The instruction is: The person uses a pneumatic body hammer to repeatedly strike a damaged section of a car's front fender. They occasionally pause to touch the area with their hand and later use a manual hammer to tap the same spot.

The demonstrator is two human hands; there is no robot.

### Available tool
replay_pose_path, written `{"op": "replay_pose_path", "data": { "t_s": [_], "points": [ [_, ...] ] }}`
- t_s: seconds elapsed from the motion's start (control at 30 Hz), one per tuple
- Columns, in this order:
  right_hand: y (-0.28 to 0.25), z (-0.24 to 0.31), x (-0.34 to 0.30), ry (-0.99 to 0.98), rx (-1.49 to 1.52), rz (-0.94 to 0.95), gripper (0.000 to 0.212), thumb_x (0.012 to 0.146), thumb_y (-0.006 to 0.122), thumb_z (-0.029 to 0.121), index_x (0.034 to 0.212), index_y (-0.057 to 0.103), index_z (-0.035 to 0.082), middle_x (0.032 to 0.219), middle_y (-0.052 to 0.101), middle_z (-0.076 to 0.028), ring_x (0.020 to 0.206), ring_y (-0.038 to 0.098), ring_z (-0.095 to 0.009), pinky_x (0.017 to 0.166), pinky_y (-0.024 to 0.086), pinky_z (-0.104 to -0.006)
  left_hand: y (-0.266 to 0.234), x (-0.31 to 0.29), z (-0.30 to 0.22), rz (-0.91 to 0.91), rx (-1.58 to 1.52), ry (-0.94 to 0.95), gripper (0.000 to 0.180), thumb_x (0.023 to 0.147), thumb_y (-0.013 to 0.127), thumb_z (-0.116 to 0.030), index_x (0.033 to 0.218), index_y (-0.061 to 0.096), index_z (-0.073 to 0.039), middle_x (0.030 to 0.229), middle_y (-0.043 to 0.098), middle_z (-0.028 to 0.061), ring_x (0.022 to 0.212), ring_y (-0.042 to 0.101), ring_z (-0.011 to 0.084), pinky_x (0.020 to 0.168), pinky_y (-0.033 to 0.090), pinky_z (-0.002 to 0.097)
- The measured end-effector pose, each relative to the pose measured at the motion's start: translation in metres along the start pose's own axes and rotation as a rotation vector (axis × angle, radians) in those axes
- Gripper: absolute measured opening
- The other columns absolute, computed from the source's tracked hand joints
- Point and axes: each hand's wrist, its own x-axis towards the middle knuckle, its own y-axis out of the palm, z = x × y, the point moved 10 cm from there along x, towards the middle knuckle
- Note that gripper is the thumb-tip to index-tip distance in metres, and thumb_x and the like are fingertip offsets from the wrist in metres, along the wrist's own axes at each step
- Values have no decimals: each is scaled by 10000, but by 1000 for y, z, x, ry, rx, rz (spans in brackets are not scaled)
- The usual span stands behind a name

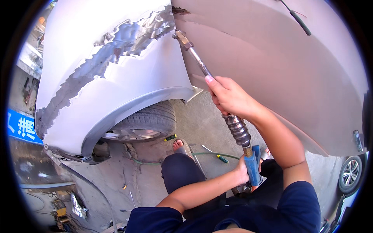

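Observation:
A slide hammer runs at a slant in front of me, with a metal shaft, a ribbed weight and a blue handle. My left hand is closed round the blue handle at its lower end. Higher up, my right hand grips the shaft just above the ribbed weight, the thumb lying along the rod. The brass-coloured end piece meets the rear edge of the silver car fender; its exact hold is too small to tell. Across the fender runs a jagged strip of bare, dented metal.
To the right stands a large, dull door panel, with a thin black-handled tool on it. Below the fender is a tyre. A green hose, screwdrivers and a black cable lie on the concrete floor.

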Motion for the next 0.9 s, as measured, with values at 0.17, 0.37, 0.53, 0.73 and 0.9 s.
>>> {"op": "replay_pose_path", "data": {
  "t_s": [0.17, 0.37, 0.53, 0.73, 0.9],
  "points": [
    [-1, 1, 3, 28, 53, 15, 452, 1006, 400, 455, 766, 435, 74, 602, 401, 15, 448, 364, -68, 390, 347, -239, 7, -1, -1, 21, 22, 28, 495, 918, 358, -521, 830, 596, -96, 708, 615, 73, 631, 595, 204, 610, 522, 356],
    [-5, 17, 11, -6, 16, 10, 442, 1001, 406, 461, 770, 439, 85, 605, 400, 19, 447, 361, -66, 390, 345, -237, 20, -12, -20, -19, 45, 94, 429, 911, 377, -467, 821, 600, -112, 705, 621, 78, 610, 597, 199, 580, 512, 314],
    [-6, 23, 14, -2, -29, -9, 456, 1000, 398, 465, 780, 456, 70, 596, 417, 10, 438, 390, -78, 394, 360, -254, 31, -17, -24, 20, -22, 81, 288, 872, 530, -432, 890, 540, -145, 830, 540, 87, 751, 583, 269, 688, 525, 404],
    [-5, 16, 15, 29, -13, -8, 441, 996, 411, 473, 781, 443, 89, 600, 398, 20, 443, 368, -64, 390, 337, -232, 30, -16, -19, 49, -29, 38, 284, 885, 509, -436, 889, 542, -154, 835, 564, 120, 735, 584, 266, 679, 521, 394],
    [-3, 17, 15, 46, 13, 20, 435, 995, 414, 473, 778, 437, 97, 586, 376, 33, 445, 356, -56, 392, 330, -225, 30, -11, -21, 72, 12, 73, 330, 886, 476, -432, 886, 550, -110, 784, 594, 190, 665, 588, 279, 663, 516, 391]
  ]
}}
